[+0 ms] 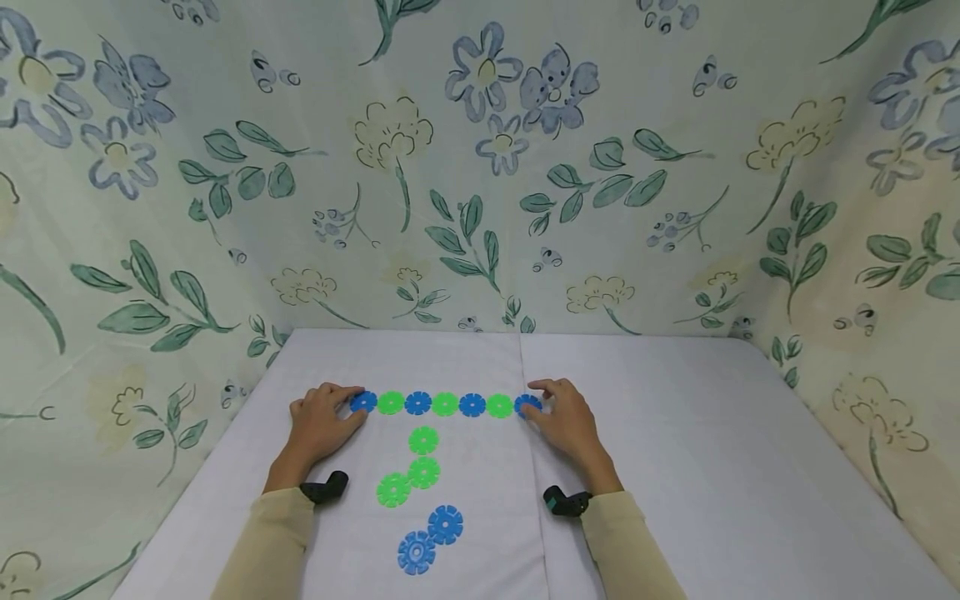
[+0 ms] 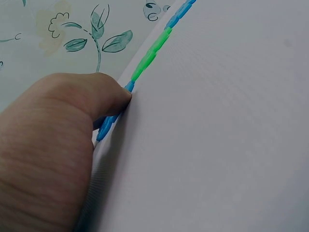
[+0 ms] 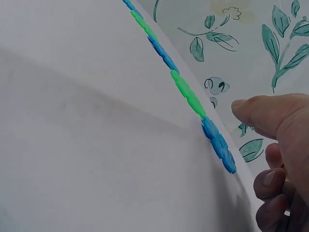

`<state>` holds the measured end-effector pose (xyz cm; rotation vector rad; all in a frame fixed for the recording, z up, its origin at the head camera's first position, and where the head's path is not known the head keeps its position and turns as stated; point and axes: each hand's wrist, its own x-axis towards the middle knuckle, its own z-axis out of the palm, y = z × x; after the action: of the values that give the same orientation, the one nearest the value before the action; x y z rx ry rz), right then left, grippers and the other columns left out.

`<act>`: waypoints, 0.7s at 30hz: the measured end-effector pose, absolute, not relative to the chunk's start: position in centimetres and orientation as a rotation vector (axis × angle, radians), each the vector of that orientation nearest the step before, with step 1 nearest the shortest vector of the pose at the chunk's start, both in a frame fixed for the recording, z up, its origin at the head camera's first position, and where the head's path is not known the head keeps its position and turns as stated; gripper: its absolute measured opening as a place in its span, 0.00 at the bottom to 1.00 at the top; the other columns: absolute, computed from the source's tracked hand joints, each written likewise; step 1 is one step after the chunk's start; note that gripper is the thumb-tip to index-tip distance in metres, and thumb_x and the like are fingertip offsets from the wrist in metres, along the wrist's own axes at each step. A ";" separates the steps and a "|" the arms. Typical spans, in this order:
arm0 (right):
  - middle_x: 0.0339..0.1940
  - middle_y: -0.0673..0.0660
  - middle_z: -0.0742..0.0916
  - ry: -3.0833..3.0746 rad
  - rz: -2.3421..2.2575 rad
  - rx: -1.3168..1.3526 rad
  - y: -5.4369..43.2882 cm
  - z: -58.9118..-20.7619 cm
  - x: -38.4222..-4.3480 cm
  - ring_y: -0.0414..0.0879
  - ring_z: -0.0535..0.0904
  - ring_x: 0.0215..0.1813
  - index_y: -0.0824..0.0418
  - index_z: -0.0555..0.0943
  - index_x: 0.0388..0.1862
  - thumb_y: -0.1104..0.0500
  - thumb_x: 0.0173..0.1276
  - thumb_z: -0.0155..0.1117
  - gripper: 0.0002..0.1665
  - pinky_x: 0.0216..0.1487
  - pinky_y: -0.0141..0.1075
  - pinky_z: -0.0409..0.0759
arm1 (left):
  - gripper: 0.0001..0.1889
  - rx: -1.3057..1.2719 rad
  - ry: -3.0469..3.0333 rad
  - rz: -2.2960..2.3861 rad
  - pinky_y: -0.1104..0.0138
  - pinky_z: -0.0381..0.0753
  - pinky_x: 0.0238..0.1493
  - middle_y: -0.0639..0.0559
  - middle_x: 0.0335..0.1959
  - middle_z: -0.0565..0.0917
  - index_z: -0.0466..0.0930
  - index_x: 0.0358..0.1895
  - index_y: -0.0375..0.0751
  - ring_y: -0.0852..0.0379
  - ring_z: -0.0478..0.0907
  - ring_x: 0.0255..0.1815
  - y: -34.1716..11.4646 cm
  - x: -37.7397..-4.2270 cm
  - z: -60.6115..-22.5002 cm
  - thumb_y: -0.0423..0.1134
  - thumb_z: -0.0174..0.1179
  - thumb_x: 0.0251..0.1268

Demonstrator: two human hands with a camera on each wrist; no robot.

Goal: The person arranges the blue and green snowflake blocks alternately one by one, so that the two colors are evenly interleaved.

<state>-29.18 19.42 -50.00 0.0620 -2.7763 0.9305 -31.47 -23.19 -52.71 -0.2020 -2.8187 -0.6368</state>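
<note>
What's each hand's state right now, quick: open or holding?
Left hand: closed, pinching the left-end blue disc.
Right hand: open, beside the right-end blue disc.

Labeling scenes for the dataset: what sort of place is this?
Probably a staged recording booth, not a lived-in room: a floral backdrop encloses the visible sides, plastic discs lie on a plain white tabletop, and the person wears wrist cameras.

The white table (image 1: pixel 712 458) bears a disc row (image 1: pixel 446 410), three green discs (image 1: pixel 424 480) and two blue discs (image 1: pixel 452 532).
</note>
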 end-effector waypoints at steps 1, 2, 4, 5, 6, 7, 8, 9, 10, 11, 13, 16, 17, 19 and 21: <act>0.46 0.53 0.82 -2.771 0.939 0.063 19.4 -49.9 -29.1 0.47 0.72 0.37 0.48 0.82 0.59 0.44 0.63 0.72 0.26 0.36 0.37 0.69 | 0.25 -0.202 -2.819 -0.637 0.39 0.56 0.56 0.42 0.56 0.79 0.80 0.64 0.56 0.39 0.71 0.58 -23.2 -31.5 -52.7 0.56 0.61 0.64; 0.46 0.54 0.82 -2.766 0.944 0.065 19.4 -49.8 -29.1 0.47 0.72 0.37 0.47 0.82 0.60 0.44 0.63 0.72 0.26 0.36 0.37 0.69 | 0.25 -0.200 -2.821 -0.634 0.39 0.56 0.56 0.42 0.56 0.79 0.79 0.64 0.56 0.39 0.71 0.59 -23.2 -31.5 -52.7 0.56 0.61 0.64; 0.46 0.54 0.82 -2.756 0.954 0.072 19.3 -49.5 -28.9 0.47 0.73 0.38 0.48 0.82 0.60 0.44 0.64 0.72 0.26 0.37 0.37 0.69 | 0.25 -0.197 -2.825 -0.631 0.39 0.56 0.56 0.43 0.56 0.79 0.79 0.64 0.56 0.39 0.71 0.59 -23.2 -31.5 -52.7 0.56 0.61 0.64; 0.47 0.54 0.82 -2.751 0.955 0.074 19.3 -49.4 -28.9 0.47 0.73 0.38 0.48 0.82 0.59 0.44 0.64 0.72 0.26 0.37 0.37 0.69 | 0.25 -0.195 -2.825 -0.632 0.40 0.56 0.56 0.43 0.56 0.79 0.79 0.64 0.56 0.39 0.71 0.59 -23.2 -31.5 -52.7 0.56 0.61 0.64; 0.47 0.54 0.82 -2.747 0.956 0.073 19.2 -49.3 -28.9 0.47 0.73 0.38 0.48 0.82 0.59 0.44 0.64 0.72 0.26 0.37 0.37 0.70 | 0.25 -0.195 -2.825 -0.631 0.40 0.56 0.56 0.43 0.56 0.78 0.79 0.64 0.56 0.39 0.71 0.59 -23.2 -31.5 -52.7 0.56 0.61 0.64; 0.47 0.54 0.82 -2.743 0.958 0.071 19.1 -49.1 -28.8 0.47 0.73 0.38 0.47 0.83 0.59 0.44 0.64 0.72 0.25 0.37 0.38 0.70 | 0.25 -0.193 -2.825 -0.632 0.40 0.56 0.57 0.43 0.56 0.78 0.79 0.64 0.57 0.40 0.71 0.59 -23.1 -31.5 -52.6 0.56 0.61 0.64; 0.46 0.54 0.82 -2.739 0.960 0.070 19.1 -49.0 -28.8 0.47 0.73 0.38 0.47 0.83 0.59 0.44 0.64 0.72 0.25 0.37 0.38 0.70 | 0.25 -0.195 -2.823 -0.631 0.40 0.56 0.56 0.43 0.56 0.78 0.79 0.64 0.56 0.39 0.71 0.59 -23.1 -31.5 -52.6 0.56 0.61 0.64; 0.46 0.54 0.82 -2.735 0.960 0.069 19.0 -48.9 -28.8 0.47 0.73 0.37 0.47 0.83 0.58 0.44 0.64 0.72 0.25 0.37 0.38 0.70 | 0.25 -0.194 -2.821 -0.632 0.40 0.56 0.56 0.43 0.55 0.79 0.80 0.64 0.57 0.39 0.71 0.58 -23.1 -31.5 -52.6 0.56 0.61 0.64; 0.46 0.53 0.82 -2.730 0.959 0.069 19.0 -48.8 -28.8 0.47 0.72 0.37 0.47 0.83 0.58 0.44 0.64 0.72 0.24 0.37 0.38 0.69 | 0.25 -0.195 -2.819 -0.635 0.40 0.56 0.56 0.43 0.55 0.79 0.80 0.63 0.56 0.39 0.71 0.58 -23.1 -31.5 -52.6 0.56 0.61 0.64; 0.45 0.53 0.82 -2.726 0.958 0.068 18.9 -48.6 -28.8 0.46 0.72 0.36 0.47 0.83 0.58 0.44 0.63 0.72 0.24 0.36 0.37 0.69 | 0.25 -0.194 -2.818 -0.636 0.40 0.56 0.56 0.43 0.55 0.79 0.80 0.63 0.56 0.39 0.71 0.58 -23.1 -31.5 -52.6 0.56 0.62 0.64; 0.45 0.54 0.82 -2.710 0.964 0.076 18.7 -48.4 -28.8 0.46 0.72 0.34 0.47 0.84 0.57 0.45 0.63 0.73 0.24 0.35 0.37 0.69 | 0.25 -0.192 -2.816 -0.639 0.40 0.56 0.56 0.43 0.55 0.79 0.80 0.63 0.56 0.39 0.71 0.58 -23.1 -31.4 -52.5 0.55 0.62 0.64; 0.45 0.55 0.82 -2.683 0.976 0.099 18.3 -47.9 -28.7 0.44 0.72 0.32 0.47 0.84 0.57 0.46 0.63 0.73 0.23 0.32 0.35 0.70 | 0.25 -0.192 -2.812 -0.643 0.40 0.56 0.56 0.43 0.54 0.79 0.80 0.63 0.56 0.40 0.71 0.58 -23.1 -31.4 -52.5 0.55 0.63 0.64; 0.45 0.56 0.83 -2.670 0.986 0.112 18.2 -47.7 -28.7 0.44 0.72 0.31 0.48 0.84 0.57 0.47 0.63 0.73 0.23 0.31 0.35 0.70 | 0.25 -0.193 -2.810 -0.644 0.40 0.56 0.56 0.43 0.54 0.79 0.80 0.63 0.56 0.40 0.71 0.58 -23.1 -31.3 -52.6 0.55 0.63 0.64; 0.45 0.57 0.83 -2.642 1.006 0.137 17.9 -47.4 -28.6 0.44 0.72 0.30 0.48 0.83 0.57 0.47 0.63 0.73 0.23 0.30 0.35 0.71 | 0.24 -0.191 -2.806 -0.639 0.41 0.56 0.56 0.43 0.54 0.79 0.80 0.63 0.56 0.40 0.72 0.58 -23.1 -31.3 -52.6 0.55 0.63 0.64; 0.45 0.58 0.83 -2.618 1.027 0.156 17.6 -47.0 -28.5 0.43 0.72 0.29 0.47 0.83 0.58 0.47 0.64 0.73 0.23 0.30 0.34 0.71 | 0.24 -0.195 -2.804 -0.640 0.41 0.56 0.55 0.43 0.54 0.80 0.80 0.63 0.56 0.39 0.72 0.58 -23.1 -31.3 -52.7 0.55 0.62 0.64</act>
<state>-28.51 17.60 -47.04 0.1564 -2.6185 1.0271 -31.34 -23.14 -52.65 -0.1954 -2.8044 -0.6404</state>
